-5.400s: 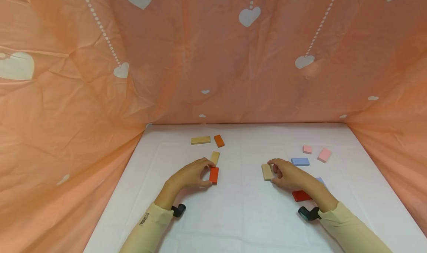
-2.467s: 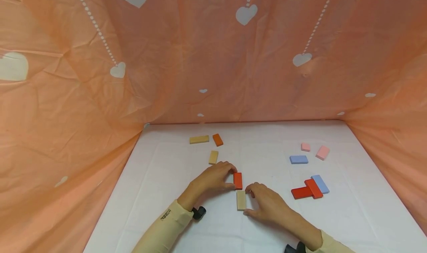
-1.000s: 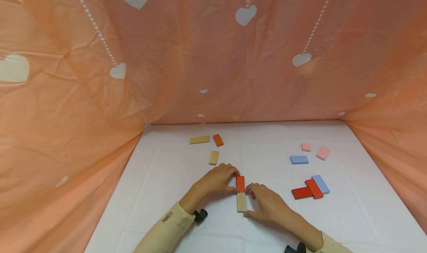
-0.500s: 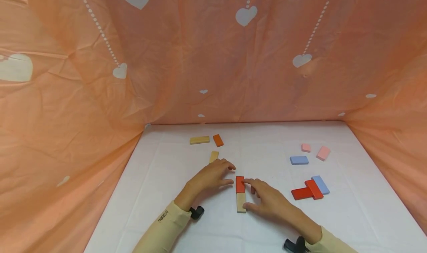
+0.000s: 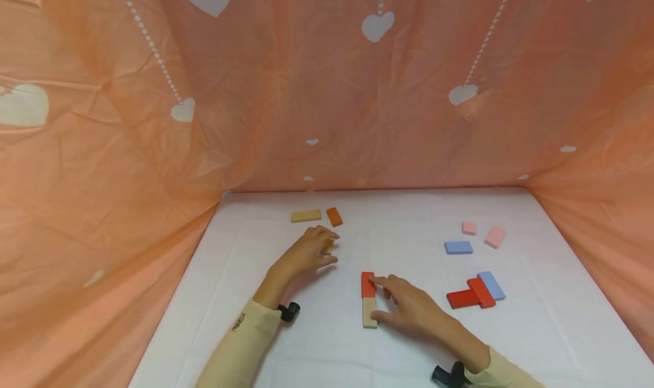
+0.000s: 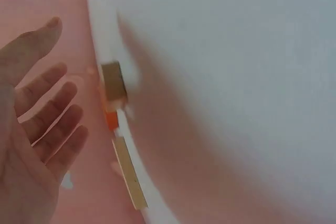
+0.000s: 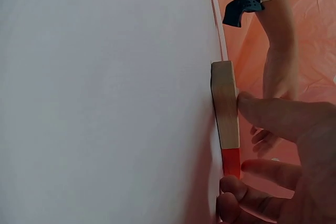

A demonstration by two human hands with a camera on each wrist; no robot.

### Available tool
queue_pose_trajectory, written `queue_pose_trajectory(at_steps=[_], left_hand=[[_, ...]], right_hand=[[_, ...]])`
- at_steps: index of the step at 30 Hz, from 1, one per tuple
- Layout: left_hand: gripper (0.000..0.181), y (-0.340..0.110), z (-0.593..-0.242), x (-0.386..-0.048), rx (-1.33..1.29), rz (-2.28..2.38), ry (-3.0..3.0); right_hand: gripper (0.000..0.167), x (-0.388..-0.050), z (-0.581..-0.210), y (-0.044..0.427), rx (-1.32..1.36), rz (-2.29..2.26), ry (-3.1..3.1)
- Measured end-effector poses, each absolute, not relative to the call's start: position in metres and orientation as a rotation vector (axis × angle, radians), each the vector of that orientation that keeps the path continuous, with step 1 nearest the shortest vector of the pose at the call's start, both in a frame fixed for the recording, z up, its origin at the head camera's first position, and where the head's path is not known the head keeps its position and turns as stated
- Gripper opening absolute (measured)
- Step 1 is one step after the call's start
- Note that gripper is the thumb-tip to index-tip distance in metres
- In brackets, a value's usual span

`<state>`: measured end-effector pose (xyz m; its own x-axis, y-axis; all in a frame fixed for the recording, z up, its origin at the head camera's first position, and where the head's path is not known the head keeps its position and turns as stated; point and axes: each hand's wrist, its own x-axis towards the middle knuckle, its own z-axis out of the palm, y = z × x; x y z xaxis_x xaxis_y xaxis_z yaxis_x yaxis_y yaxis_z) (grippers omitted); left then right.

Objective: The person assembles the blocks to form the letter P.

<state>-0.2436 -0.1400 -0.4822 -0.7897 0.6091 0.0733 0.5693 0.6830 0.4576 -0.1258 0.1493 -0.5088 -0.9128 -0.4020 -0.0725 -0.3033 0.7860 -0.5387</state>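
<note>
In the head view a red block (image 5: 368,284) and a plain wooden block (image 5: 369,313) lie end to end in one row near the table's middle. My right hand (image 5: 411,308) rests against this row, its index finger touching the red block and its thumb touching the wooden one; the right wrist view shows the same contact. My left hand (image 5: 301,254) hovers beside a small tan block (image 5: 328,247), largely hidden behind the fingers. The left wrist view shows those fingers apart, with nothing held and the small tan block (image 6: 113,83) beyond them.
Farther back lie a long tan block (image 5: 305,216) and an orange block (image 5: 334,216). On the right are two pink blocks (image 5: 494,237), a blue block (image 5: 458,247), and a cluster of red blocks (image 5: 462,299) against another blue block (image 5: 492,286). A peach curtain (image 5: 357,121) hangs behind.
The left hand slid the red block against the wooden one, let it go, and moved back and left to the small tan block. The right hand's index finger shifted onto the red block.
</note>
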Motion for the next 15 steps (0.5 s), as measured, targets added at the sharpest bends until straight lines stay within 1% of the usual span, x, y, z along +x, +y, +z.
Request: queue_pose_trajectory(at_steps=[6,15], left_hand=[[0.060,-0.149,-0.487,-0.258,0.920,0.675,2.791],[0.072,-0.158,-0.490,-0.272,0.873,0.644,2.720]], right_hand=[[0.073,-0.126,-0.508,0.150,-0.581,-0.774,2.801],[0.072,-0.125,-0.510,0.149,-0.603,-0.767,2.806]])
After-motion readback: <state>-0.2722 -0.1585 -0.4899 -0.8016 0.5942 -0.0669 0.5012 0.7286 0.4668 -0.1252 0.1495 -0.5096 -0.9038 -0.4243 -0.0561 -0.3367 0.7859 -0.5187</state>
